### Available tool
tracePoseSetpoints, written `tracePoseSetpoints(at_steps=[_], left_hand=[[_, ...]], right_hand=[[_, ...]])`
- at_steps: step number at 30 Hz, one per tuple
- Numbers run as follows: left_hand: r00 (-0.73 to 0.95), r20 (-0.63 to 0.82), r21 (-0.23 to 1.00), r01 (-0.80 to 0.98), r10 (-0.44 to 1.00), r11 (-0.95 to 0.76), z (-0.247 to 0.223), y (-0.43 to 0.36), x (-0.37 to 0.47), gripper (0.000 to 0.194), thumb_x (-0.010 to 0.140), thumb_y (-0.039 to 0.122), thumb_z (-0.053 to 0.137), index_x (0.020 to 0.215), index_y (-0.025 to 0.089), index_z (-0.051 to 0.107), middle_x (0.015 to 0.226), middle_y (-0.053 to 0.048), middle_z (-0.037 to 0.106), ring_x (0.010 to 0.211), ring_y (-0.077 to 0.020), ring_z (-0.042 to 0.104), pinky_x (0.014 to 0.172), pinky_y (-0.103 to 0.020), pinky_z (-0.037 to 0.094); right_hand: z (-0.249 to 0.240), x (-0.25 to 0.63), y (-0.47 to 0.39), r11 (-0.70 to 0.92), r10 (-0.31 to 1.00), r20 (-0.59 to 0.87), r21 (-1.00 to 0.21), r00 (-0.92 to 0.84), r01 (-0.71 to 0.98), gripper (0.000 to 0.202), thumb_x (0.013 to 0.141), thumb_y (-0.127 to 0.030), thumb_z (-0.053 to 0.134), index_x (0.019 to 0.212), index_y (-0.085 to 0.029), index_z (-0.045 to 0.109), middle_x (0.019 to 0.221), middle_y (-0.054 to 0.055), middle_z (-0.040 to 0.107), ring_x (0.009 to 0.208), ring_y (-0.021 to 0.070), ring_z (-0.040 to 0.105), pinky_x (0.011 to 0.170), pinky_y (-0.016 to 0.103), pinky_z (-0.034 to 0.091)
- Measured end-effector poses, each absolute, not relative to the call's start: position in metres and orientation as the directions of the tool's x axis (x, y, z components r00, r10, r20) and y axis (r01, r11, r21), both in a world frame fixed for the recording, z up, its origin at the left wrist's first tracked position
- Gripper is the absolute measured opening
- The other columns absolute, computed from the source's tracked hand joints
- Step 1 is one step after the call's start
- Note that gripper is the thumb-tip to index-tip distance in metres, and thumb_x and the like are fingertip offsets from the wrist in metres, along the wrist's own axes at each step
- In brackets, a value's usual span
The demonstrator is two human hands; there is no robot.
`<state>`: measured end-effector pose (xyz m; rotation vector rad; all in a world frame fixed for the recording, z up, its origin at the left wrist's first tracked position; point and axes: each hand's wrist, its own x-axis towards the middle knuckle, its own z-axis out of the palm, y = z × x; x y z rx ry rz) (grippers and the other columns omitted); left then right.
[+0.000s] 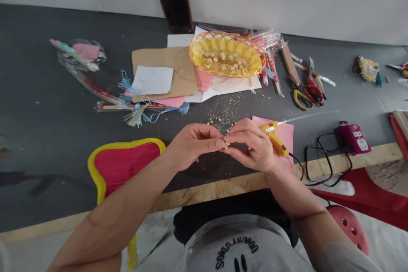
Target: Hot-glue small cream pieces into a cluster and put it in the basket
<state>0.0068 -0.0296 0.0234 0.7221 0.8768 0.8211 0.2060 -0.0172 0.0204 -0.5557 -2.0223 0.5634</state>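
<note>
Just below frame centre, a small pale piece (pixel 226 145) is pinched by the left hand (pixel 190 146) and right hand (pixel 254 144), apparently being shaped; next, gentle fingertip control seems required

The left hand (pixel 194 144) and right hand (pixel 253 144) pinch a pale piece (pixel 226 145). Beyond crumbs (pixel 225 112), a yellow basket (pixel 229 45) holds pale clusters (pixel 236 66)

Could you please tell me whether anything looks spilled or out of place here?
Yes: pale crumbs lie strewn over the table between the basket and the hands, looking untidy against the pieces gathered in the basket.
</note>
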Motion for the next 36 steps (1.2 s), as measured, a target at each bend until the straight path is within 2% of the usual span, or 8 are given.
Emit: tracePoseSetpoints(at_steps=[6, 11, 17, 26, 30, 36], left_hand=[[0.370, -0.380, 0.811, -0.308, 0.848, 0.498, 0.0229, -0.0295, 0.0076, 0.031, 0.055, 0.037, 0.098, 0.069, 0.016, 0.079, 0.062, -0.001, 0.070, 0.057, -0.0079, 0.057, 0.054, -0.019, 0.042], [0.358, -0.372, 0.821, -0.305, 0.857, 0.484, 0.0212, -0.0290, 0.0070, 0.031, 0.055, 0.039, 0.097, 0.067, 0.016, 0.079, 0.061, 0.000, 0.069, 0.057, -0.0077, 0.056, 0.054, -0.019, 0.042], [0.351, -0.383, 0.824, -0.288, 0.854, 0.488, 0.0224, -0.0296, 0.0072, 0.032, 0.054, 0.039, 0.098, 0.064, 0.016, 0.078, 0.059, 0.001, 0.067, 0.055, -0.0059, 0.053, 0.053, -0.017, 0.040], [0.367, -0.402, 0.801, -0.303, 0.839, 0.516, 0.0242, -0.0291, 0.0074, 0.034, 0.053, 0.038, 0.098, 0.070, 0.016, 0.079, 0.064, 0.001, 0.069, 0.059, -0.0052, 0.057, 0.056, -0.014, 0.045], [0.319, -0.367, 0.835, -0.302, 0.874, 0.461, 0.0278, -0.0304, 0.0078, 0.031, 0.054, 0.035, 0.098, 0.071, 0.016, 0.079, 0.067, 0.000, 0.071, 0.060, -0.0065, 0.059, 0.056, -0.015, 0.047], [0.300, -0.367, 0.857, -0.258, 0.880, 0.446, 0.0307, -0.0304, 0.0099, 0.030, 0.051, 0.031, 0.098, 0.067, 0.016, 0.077, 0.064, 0.000, 0.069, 0.058, -0.0072, 0.057, 0.053, -0.016, 0.046]], right_hand=[[0.0195, 0.2061, -0.0169, 0.815, 0.571, 0.687, -0.542, -0.449, 0.206, 0.019, 0.090, -0.015, 0.071, 0.108, -0.018, 0.066, 0.092, 0.007, 0.069, 0.083, 0.0182, 0.067, 0.073, 0.035, 0.058], [0.0180, 0.2052, -0.0165, 0.823, 0.562, 0.692, -0.523, -0.453, 0.223, 0.018, 0.090, -0.018, 0.072, 0.107, -0.019, 0.065, 0.090, 0.006, 0.069, 0.082, 0.0181, 0.067, 0.073, 0.035, 0.058], [0.0166, 0.2049, -0.0166, 0.821, 0.565, 0.691, -0.528, -0.451, 0.220, 0.017, 0.091, -0.019, 0.072, 0.107, -0.020, 0.064, 0.091, 0.005, 0.069, 0.083, 0.0181, 0.066, 0.073, 0.036, 0.058], [0.0196, 0.2067, -0.0166, 0.814, 0.570, 0.691, -0.548, -0.444, 0.192, 0.027, 0.091, -0.021, 0.072, 0.117, -0.021, 0.065, 0.094, 0.006, 0.069, 0.085, 0.0183, 0.067, 0.075, 0.035, 0.057], [0.0247, 0.2088, -0.0171, 0.781, 0.611, 0.672, -0.599, -0.418, 0.179, 0.019, 0.093, -0.014, 0.064, 0.112, -0.019, 0.066, 0.093, 0.006, 0.069, 0.084, 0.0180, 0.068, 0.075, 0.035, 0.057], [0.0251, 0.2099, -0.0176, 0.793, 0.603, 0.663, -0.560, -0.444, 0.241, 0.019, 0.093, -0.009, 0.060, 0.106, -0.022, 0.064, 0.091, 0.005, 0.070, 0.083, 0.0179, 0.069, 0.073, 0.035, 0.057]])
